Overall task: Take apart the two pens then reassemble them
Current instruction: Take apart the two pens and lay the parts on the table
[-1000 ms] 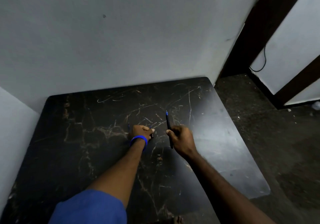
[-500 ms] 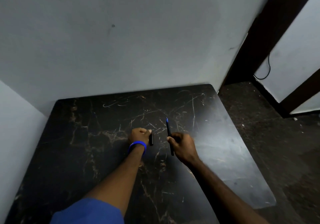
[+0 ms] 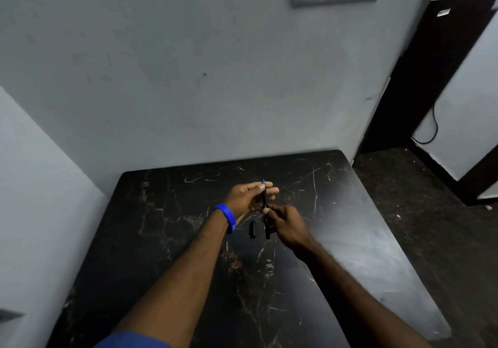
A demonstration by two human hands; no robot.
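right hand (image 3: 288,225) fingers grip pen (image 3: 265,207), tip pointing away; left hand (image 3: 246,198) fingers open.

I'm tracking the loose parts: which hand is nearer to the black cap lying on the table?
Right. The right hand grips the pen just beside the black cap; the left hand is open, farther back above it.

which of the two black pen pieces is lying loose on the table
The short black cap, lying on the table untouched. The long pen body with the blue tip is in the right hand.
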